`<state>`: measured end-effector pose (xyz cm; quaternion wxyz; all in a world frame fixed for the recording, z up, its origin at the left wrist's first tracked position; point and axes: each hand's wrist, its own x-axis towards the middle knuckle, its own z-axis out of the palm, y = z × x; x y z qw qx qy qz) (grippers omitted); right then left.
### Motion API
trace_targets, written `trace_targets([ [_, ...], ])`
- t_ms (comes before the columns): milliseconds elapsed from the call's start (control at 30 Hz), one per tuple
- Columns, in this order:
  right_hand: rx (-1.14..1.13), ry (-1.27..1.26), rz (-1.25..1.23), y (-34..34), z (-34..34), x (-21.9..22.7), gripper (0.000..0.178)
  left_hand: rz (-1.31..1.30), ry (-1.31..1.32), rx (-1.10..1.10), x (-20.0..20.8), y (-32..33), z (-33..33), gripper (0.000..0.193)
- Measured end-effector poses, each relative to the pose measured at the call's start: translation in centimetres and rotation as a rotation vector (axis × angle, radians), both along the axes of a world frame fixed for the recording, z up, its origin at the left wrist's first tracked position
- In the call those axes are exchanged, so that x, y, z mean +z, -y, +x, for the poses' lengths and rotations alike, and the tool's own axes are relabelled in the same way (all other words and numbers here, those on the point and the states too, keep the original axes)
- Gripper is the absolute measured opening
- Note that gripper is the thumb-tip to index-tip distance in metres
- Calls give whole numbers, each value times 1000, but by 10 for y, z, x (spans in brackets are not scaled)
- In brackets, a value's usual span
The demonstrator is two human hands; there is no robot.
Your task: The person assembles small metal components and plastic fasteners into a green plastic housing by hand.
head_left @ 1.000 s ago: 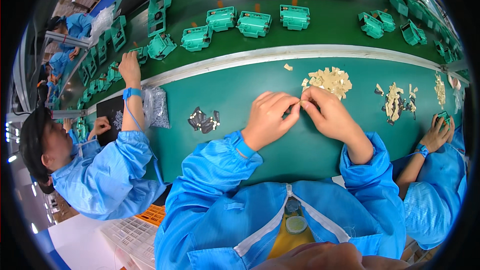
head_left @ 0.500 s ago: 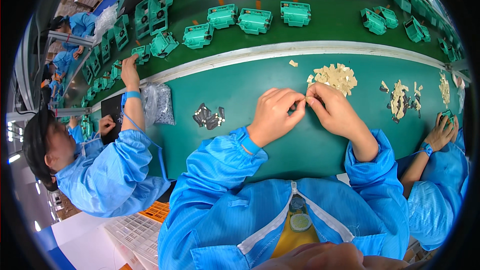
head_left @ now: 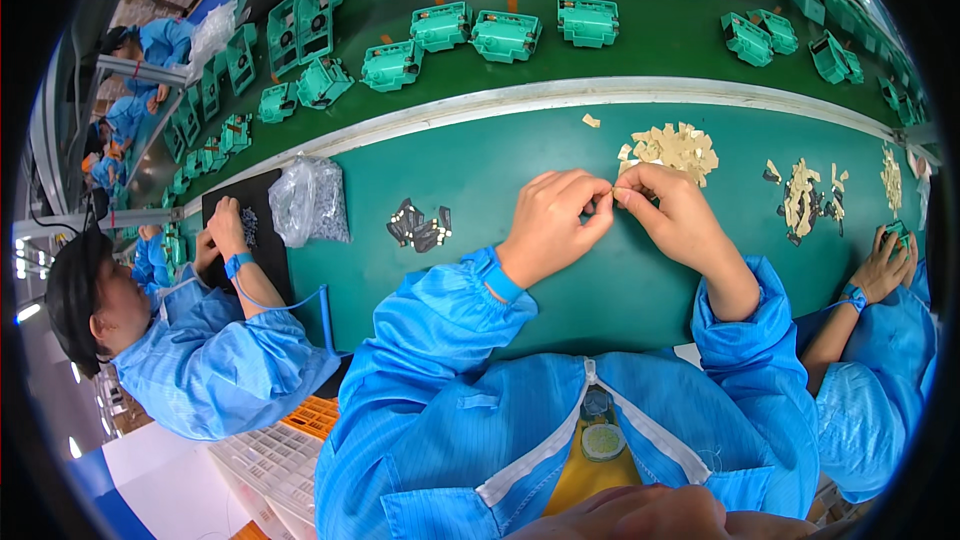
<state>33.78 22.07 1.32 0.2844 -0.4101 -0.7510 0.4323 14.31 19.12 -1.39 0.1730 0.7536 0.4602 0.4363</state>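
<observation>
My left hand point(head_left: 555, 222) and my right hand point(head_left: 678, 218) meet above the green table, thumbs and forefingers pinched with the tips almost touching. Whatever sits between the tips is tiny, with a pale edge, and mostly hidden. Just beyond my right hand lies a heap of small cream-coloured flat pieces point(head_left: 680, 148), and a single cream piece point(head_left: 591, 121) rests apart to its left. Small black pieces with pale ends point(head_left: 418, 227) are scattered to the left of my hands. Over on the right is a mixed pile of cream and dark pieces point(head_left: 801, 198).
A metal rail point(head_left: 560, 90) separates the table from a green conveyor belt carrying several open teal housings point(head_left: 507, 36). A clear bag of small grey parts point(head_left: 318, 202) sits at left. One co-worker point(head_left: 210, 340) works at left; another's hand point(head_left: 884, 265) holds a teal part at right.
My hands keep their pinch at nearly the same spot. The co-worker at left has drawn a hand back from the teal housings to the black mat. A hand at the far belt edge has gone.
</observation>
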Motion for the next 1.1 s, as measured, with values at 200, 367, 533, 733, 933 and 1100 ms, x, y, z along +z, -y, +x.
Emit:
trace_targets([
  [200, -5, 15, 15, 2, -2, 0, 12, 10, -20, -6, -1, 1, -2, 9],
  [367, -5, -11, -16, 2, -4, -1, 11, 13, -2, 2, -1, 1, -3, 9],
  [533, -19, -67, -100, -2, 1, -3, 10, -18, 30, 15, -3, 0, -4, 9],
  [733, -112, -244, -397, -20, 22, 0, 9, -103, 100, 74, -5, -4, 3, 7],
  [933, -344, -469, -321, -42, 44, 10, 12, 60, -103, 99, 15, -21, 33, 2],
  [1100, -381, -531, -302, -45, 51, 5, 15, 168, -326, 74, 10, -35, 54, 0],
])
